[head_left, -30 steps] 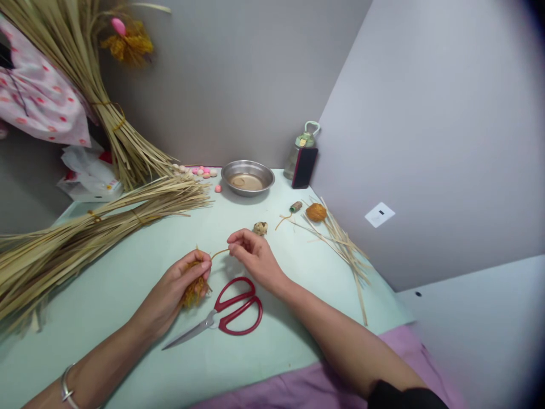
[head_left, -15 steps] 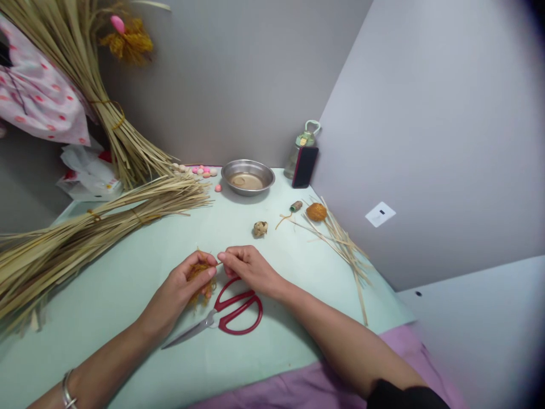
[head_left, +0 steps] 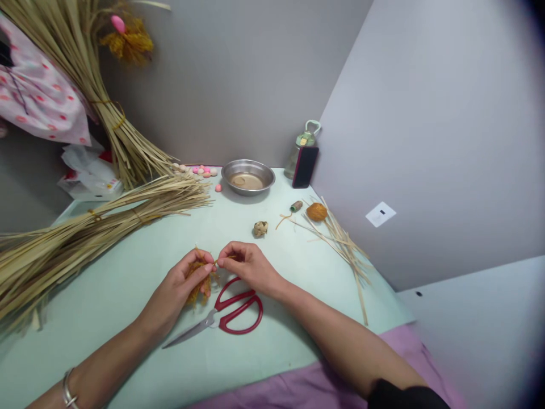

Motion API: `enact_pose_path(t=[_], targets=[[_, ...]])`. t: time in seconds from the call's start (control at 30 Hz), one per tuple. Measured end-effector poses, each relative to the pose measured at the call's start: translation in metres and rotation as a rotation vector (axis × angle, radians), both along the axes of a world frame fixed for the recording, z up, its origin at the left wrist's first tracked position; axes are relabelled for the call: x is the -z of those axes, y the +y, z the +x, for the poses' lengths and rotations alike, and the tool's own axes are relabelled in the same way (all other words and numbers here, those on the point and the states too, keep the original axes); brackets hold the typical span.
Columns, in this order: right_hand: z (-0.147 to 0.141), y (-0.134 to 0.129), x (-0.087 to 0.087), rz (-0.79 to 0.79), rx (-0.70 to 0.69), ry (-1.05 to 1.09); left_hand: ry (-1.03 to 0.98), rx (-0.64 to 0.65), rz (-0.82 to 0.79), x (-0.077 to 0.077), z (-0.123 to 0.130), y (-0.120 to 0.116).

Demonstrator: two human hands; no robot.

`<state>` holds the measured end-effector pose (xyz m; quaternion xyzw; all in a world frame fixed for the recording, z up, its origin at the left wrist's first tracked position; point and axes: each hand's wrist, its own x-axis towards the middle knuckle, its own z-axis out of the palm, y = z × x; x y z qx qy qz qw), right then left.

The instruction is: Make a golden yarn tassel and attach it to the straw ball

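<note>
A small tuft of yellow-brown fibres (head_left: 196,288) is pinched in my left hand (head_left: 187,278), its strands hanging below the fingers. My right hand (head_left: 243,264) is closed on a thin yellow-brown strand (head_left: 216,262) that comes from the top of that tuft. The fingertips of both hands are close together. Just beneath them lie scissors (head_left: 230,309) with red handles, blades toward the lower left. Past my right hand sits a small woven straw ball (head_left: 260,229).
Straw bundles (head_left: 102,221) fill the left side. At the back are a metal bowl (head_left: 248,190) of liquid, pink and white beads (head_left: 206,171), a bottle (head_left: 293,159) and a phone (head_left: 305,167). On the right lie a spool (head_left: 296,206), brown ball (head_left: 317,212) and loose straws (head_left: 347,250).
My right hand has shifted slightly up, and its fingers have changed position on the strand. My left hand has moved a little to the left with the tuft.
</note>
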<state>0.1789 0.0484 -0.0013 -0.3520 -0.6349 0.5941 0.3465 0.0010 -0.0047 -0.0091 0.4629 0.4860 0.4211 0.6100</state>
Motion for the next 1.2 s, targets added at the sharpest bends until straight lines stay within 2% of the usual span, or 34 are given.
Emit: enact_pose_path(t=[0.43, 0.63, 0.9, 1.2], targets=[[0.0, -0.006, -0.01, 0.0, -0.018, -0.061, 0.043, 0.017, 0.009, -0.004, 0.0, 0.0], [0.0, -0.009, -0.009, -0.017, -0.047, -0.094, 0.102, 0.028, 0.012, -0.001, -0.001, 0.0], [-0.001, -0.009, -0.007, -0.037, -0.084, -0.05, -0.198, -0.029, -0.16, -0.007, 0.0, 0.003], [-0.003, -0.005, -0.001, -0.082, -0.07, -0.017, -0.312, -0.068, -0.146, -0.012, -0.001, 0.004]])
